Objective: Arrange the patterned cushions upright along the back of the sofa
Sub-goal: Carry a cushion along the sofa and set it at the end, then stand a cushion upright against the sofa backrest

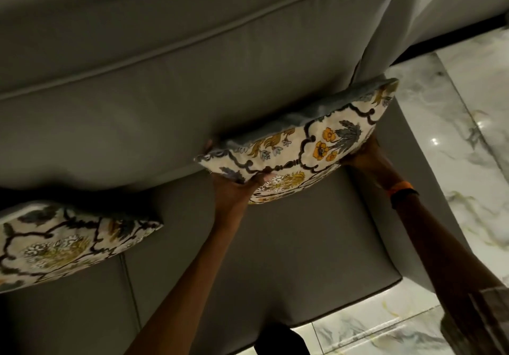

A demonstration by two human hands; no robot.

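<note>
— So, what am I looking at?

— I'm looking down from the head camera at a grey sofa. Both bare hands hold one patterned cushion against the sofa's backrest, near its right end, just beside the armrest.

— How is it held?

— The left hand grips the cushion's lower left corner, fingers closed on the fabric, thumb side in front. The right hand is at the cushion's right edge, mostly hidden behind it; I can see it pressed to the cushion, but I cannot tell how its fingers are curled. An orange band sits on that wrist.

— Is the cushion upright?

— Tilted: its right corner rides higher than its left. Its top edge touches the backrest, and its floral face, with yellow flowers and dark scrollwork, turns toward me.

— Any others?

— A second cushion with the same pattern stands at the left, on the seat, leaning against the backrest, well apart from the first. Marble floor shows on the right.
</note>
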